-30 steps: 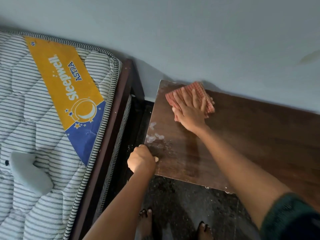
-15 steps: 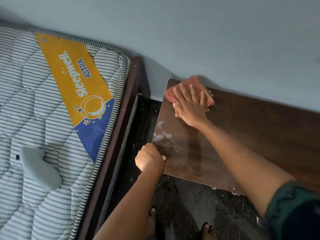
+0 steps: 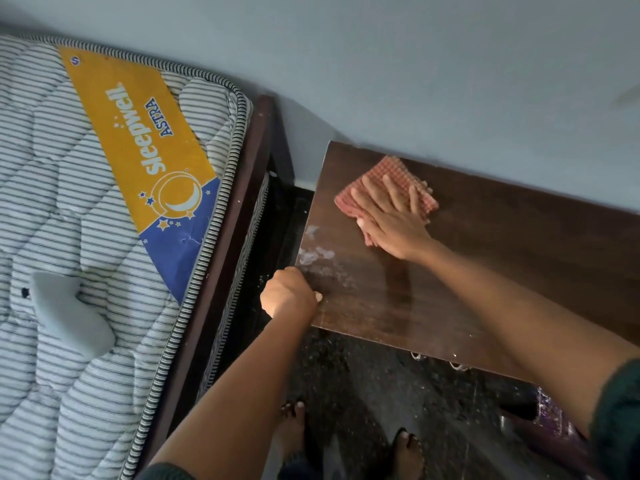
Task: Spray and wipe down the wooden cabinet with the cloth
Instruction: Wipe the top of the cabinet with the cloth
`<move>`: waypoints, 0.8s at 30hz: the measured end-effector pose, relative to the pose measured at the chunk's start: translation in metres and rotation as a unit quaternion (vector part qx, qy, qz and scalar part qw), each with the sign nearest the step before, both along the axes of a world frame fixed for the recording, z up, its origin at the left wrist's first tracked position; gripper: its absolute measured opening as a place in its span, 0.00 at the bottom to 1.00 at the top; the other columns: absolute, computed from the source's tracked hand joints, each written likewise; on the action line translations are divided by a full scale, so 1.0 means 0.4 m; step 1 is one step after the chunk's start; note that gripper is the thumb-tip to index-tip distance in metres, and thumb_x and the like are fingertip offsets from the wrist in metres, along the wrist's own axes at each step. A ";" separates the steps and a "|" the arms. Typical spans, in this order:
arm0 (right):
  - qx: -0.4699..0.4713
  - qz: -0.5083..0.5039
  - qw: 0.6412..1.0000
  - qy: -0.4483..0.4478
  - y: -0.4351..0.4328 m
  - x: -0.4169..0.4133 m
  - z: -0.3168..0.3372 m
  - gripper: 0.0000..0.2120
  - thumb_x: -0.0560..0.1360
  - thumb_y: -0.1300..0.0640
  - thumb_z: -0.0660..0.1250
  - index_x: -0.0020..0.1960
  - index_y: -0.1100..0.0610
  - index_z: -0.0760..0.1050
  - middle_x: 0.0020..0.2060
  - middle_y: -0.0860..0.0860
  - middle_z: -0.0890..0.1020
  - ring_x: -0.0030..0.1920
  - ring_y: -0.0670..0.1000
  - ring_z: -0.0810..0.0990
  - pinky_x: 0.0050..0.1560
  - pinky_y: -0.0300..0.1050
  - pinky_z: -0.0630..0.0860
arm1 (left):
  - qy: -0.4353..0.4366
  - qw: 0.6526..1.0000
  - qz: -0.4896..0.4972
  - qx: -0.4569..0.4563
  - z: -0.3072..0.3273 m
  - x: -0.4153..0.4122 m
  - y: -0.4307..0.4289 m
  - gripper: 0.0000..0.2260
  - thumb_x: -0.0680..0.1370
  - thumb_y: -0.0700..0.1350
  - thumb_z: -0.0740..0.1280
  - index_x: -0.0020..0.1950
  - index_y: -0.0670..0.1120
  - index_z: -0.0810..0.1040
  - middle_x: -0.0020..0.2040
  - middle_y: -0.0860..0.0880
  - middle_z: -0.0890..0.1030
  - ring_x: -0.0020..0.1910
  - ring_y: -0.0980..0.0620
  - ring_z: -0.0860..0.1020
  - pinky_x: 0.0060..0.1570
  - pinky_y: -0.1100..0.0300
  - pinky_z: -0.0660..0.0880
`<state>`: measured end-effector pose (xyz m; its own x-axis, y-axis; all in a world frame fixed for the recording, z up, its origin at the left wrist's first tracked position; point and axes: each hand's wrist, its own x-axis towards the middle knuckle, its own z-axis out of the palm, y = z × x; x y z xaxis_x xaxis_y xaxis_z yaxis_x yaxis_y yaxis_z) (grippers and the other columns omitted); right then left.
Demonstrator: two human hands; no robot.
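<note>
The dark wooden cabinet (image 3: pixel 502 258) stands against the wall, its top seen from above. My right hand (image 3: pixel 391 216) lies flat with straight fingers on a red checked cloth (image 3: pixel 391 171), pressing it onto the far left part of the top. My left hand (image 3: pixel 289 294) is curled round the cabinet's near left corner edge, thumb on top. White foamy spray marks (image 3: pixel 317 254) sit on the wood just beyond my left hand. No spray bottle is in view.
A bed with a striped mattress (image 3: pixel 86 237) and dark frame (image 3: pixel 235 237) stands close on the left, leaving a narrow gap. A grey soft toy (image 3: pixel 65 313) lies on the mattress. My bare feet (image 3: pixel 346 441) stand on the dark speckled floor. Metal handles (image 3: pixel 436 360) hang below the cabinet's front edge.
My right hand has slid the cloth a little to the right and toward me from the far left corner. My left hand keeps its hold on the corner.
</note>
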<state>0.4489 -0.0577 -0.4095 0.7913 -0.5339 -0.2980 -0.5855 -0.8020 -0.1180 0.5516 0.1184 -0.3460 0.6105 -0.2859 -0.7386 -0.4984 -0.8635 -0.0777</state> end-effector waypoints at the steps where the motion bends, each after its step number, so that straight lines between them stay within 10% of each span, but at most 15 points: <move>1: 0.018 -0.039 0.999 0.003 0.004 0.039 0.002 0.27 0.78 0.39 0.41 0.75 0.42 0.38 0.76 0.45 0.39 0.75 0.54 0.34 0.67 0.62 0.29 | 0.000 1.000 0.000 -0.002 0.001 0.000 0.001 0.22 0.76 0.50 0.69 0.65 0.40 0.72 0.59 0.44 0.78 0.58 0.45 0.78 0.40 0.56 0.72; 12: 0.019 0.148 0.988 -0.026 0.217 -0.049 -0.007 0.27 0.77 0.43 0.40 0.75 0.44 0.43 0.76 0.45 0.43 0.75 0.55 0.37 0.69 0.64 0.33 | 0.129 0.987 -0.004 -0.100 -0.031 0.083 0.062 0.23 0.69 0.59 0.73 0.50 0.42 0.74 0.45 0.44 0.80 0.43 0.45 0.81 0.42 0.54 0.77; 20: 0.053 -0.047 0.997 -0.018 0.239 0.055 0.018 0.27 0.81 0.45 0.48 0.75 0.41 0.40 0.75 0.44 0.38 0.74 0.56 0.32 0.67 0.65 0.30 | 0.208 0.886 0.328 -0.255 -0.038 0.138 0.143 0.12 0.83 0.47 0.53 0.53 0.44 0.74 0.43 0.45 0.78 0.32 0.51 0.73 0.33 0.62 0.68; 24: 0.001 0.088 0.995 -0.037 0.371 0.027 0.009 0.26 0.79 0.45 0.44 0.76 0.44 0.46 0.77 0.48 0.45 0.75 0.59 0.39 0.69 0.70 0.37 | 0.185 0.892 0.285 -0.298 -0.048 0.124 0.170 0.10 0.83 0.44 0.54 0.49 0.44 0.74 0.44 0.45 0.78 0.33 0.53 0.74 0.36 0.62 0.71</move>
<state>0.4596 0.0907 -0.4058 0.8922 -0.3846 -0.2368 -0.4258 -0.8912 -0.1567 0.6010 0.1863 -0.3651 0.5279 -0.4162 -0.7403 0.1375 -0.8183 0.5581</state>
